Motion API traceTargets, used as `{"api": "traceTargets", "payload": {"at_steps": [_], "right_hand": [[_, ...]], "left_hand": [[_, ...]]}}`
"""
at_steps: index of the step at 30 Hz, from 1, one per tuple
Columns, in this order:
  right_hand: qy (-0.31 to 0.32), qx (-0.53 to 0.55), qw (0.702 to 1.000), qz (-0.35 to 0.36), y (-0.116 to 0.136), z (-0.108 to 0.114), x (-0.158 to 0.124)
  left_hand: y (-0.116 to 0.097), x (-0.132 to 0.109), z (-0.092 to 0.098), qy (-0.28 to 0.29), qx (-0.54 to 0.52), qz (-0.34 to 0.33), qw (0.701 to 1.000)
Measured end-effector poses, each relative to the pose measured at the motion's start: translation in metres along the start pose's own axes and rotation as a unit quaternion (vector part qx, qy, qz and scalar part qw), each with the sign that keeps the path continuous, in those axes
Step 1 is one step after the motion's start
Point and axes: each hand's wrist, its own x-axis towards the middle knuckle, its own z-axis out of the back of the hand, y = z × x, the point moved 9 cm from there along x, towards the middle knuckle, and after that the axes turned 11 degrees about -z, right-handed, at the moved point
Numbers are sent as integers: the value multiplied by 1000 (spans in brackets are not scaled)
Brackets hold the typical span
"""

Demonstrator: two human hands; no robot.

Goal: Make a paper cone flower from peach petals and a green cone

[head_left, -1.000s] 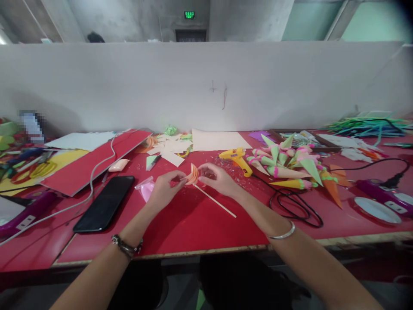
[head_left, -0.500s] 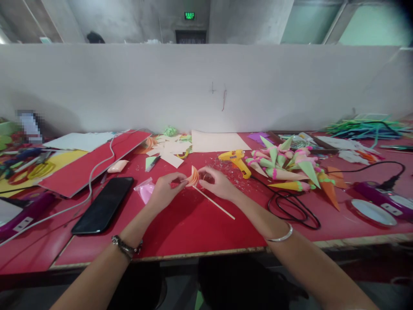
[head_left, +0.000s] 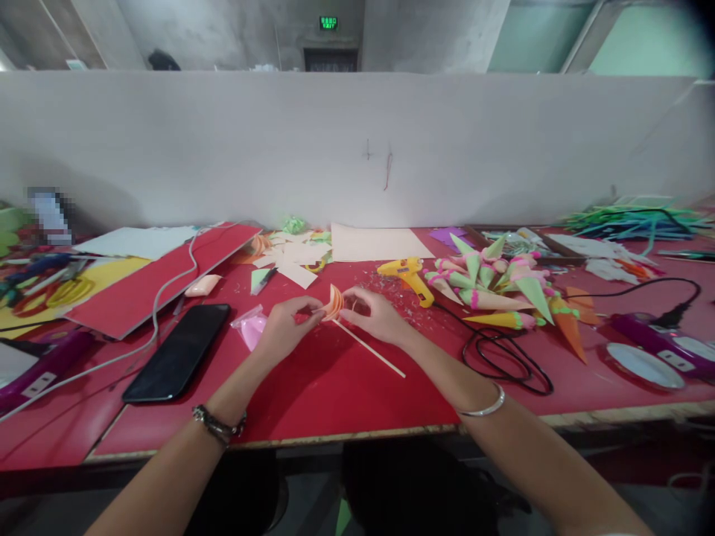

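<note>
Between my two hands, above the red tabletop, is an orange layered foam or paper flower (head_left: 334,304) on a thin pale wooden stick (head_left: 373,351), which slants down to the right. My left hand (head_left: 290,321) pinches the flower's left side between thumb and fingers. From the right, my right hand (head_left: 375,316) closes its thumb and curled fingers on the flower's other edge. Beyond my right hand lies a yellow glue gun (head_left: 410,278). A small plastic bag with pink contents (head_left: 251,327) rests beside my left hand.
A black phone (head_left: 179,353) lies on the left, near a red board (head_left: 167,279) crossed by a white cable. Coloured cones (head_left: 497,279) are heaped on the right above a coiled black cord (head_left: 506,361). Paper scraps (head_left: 293,257) and a white partition (head_left: 268,149) stand behind. Power strips flank both sides.
Hardly anything differs. Both hands keep their grip on the orange flower, and the whole view has shifted very slightly.
</note>
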Motion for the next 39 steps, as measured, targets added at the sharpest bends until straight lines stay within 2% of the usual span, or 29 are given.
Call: {"api": "traceTargets", "payload": {"at_steps": [7, 14, 16, 21, 24, 26, 28, 32, 34, 37, 39], "right_hand": [[-47, -7, 999, -16, -9, 5, 3], [-143, 24, 988, -48, -21, 31, 6], [-170, 44, 982, -67, -28, 39, 7], [-198, 95, 969, -113, -49, 47, 10], [-201, 114, 965, -126, -57, 48, 11], [-200, 116, 964, -132, -60, 48, 12], [-194, 115, 964, -138, -63, 47, 13], [-166, 116, 966, -162, -66, 39, 15], [-149, 118, 966, -177, -67, 34, 15], [-130, 119, 964, -199, -68, 28, 14], [-116, 120, 963, -211, -67, 26, 13]], "left_hand": [[-1, 0, -3, 12, -12, -2, 1000], [-2, 0, -8, 9, -5, 6, 1000], [-11, -1, -19, 47, 28, -10, 998], [-57, -15, -68, 214, 100, -124, 964], [-68, -19, -81, 243, 112, -144, 953], [-60, -17, -79, 237, 126, -124, 955], [-43, -13, -70, 223, 163, -89, 957], [-3, -11, -41, 215, 273, -6, 938], [10, -11, -26, 211, 301, 25, 930], [12, -9, -13, 188, 321, 39, 927], [5, -6, -14, 167, 309, 31, 936]]}}
